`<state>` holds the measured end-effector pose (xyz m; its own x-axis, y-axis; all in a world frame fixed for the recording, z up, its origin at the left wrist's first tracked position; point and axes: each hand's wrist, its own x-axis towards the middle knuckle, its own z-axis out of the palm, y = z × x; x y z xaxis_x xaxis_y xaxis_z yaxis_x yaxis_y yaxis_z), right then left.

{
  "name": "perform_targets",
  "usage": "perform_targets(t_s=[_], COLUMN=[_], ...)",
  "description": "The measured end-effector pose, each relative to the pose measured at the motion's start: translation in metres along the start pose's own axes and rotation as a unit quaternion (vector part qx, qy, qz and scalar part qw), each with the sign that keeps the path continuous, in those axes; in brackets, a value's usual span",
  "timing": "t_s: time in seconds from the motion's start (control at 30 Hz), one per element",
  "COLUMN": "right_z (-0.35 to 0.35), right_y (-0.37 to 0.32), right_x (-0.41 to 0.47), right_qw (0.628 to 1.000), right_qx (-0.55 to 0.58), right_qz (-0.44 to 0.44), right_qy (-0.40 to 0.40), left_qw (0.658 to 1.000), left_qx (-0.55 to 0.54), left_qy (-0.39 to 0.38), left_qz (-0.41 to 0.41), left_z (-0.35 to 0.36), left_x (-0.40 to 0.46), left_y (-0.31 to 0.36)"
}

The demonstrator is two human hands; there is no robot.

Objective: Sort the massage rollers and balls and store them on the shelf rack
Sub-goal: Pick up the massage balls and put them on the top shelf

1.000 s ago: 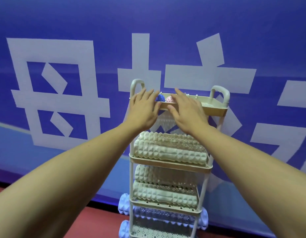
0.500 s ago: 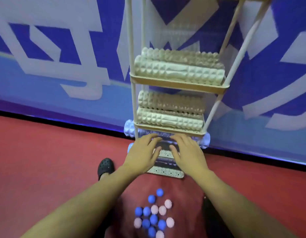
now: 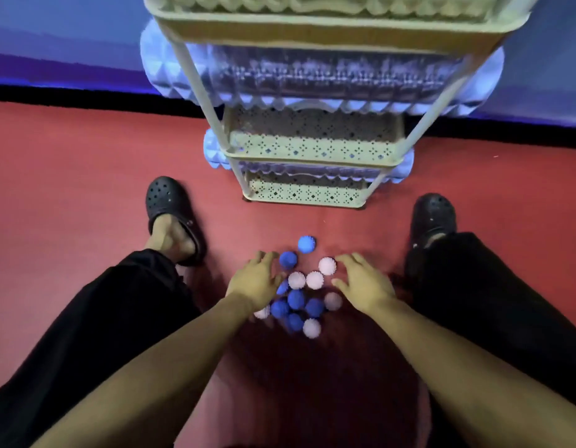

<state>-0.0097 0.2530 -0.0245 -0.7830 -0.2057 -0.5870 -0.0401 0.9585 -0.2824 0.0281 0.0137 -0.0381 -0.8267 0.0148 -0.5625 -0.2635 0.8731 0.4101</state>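
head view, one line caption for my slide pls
Both open hands, left hand and right hand, reach a pile of spiky blue and pink massage balls before the cream shelf rack.

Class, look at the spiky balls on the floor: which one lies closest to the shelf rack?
The blue spiky ball at the far tip of the pile. It sits alone, beyond both hands, nearest the shelf rack; the others cluster behind it.

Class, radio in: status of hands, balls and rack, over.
Left hand and right hand open, flanking the ball pile. Nothing picked up. Rack ahead, path unobstructed.
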Motion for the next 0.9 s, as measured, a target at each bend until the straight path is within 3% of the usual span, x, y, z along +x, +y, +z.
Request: perform_targets(t_s=[0.17, 0.37, 0.63, 0.9], right_z=[0.048, 0.090, 0.085, -0.006], right_y=[0.007, 0.029, 0.031, -0.003], right_x=[0.067, 0.096, 0.090, 0.014], right_qw=[0.996, 0.989, 0.970, 0.960], right_qx=[0.061, 0.120, 0.241, 0.263], right_qz=[0.040, -0.022, -0.009, -0.060], right_qy=[-0.052, -0.086, -0.001, 0.075], left_qw=[0.993, 0.990, 0.993, 0.995], left_qx=[-0.076, -0.114, -0.094, -0.075], left_qy=[-0.025, -0.054, 0.000, 0.068], left_qz=[-0.088, -0.058, -0.077, -0.023], left_z=[0.046, 0.076, 0.075, -0.023], left_x=[0.056, 0.095, 0.094, 0.032], left_y=[-0.016, -0.030, -0.029, 0.019])
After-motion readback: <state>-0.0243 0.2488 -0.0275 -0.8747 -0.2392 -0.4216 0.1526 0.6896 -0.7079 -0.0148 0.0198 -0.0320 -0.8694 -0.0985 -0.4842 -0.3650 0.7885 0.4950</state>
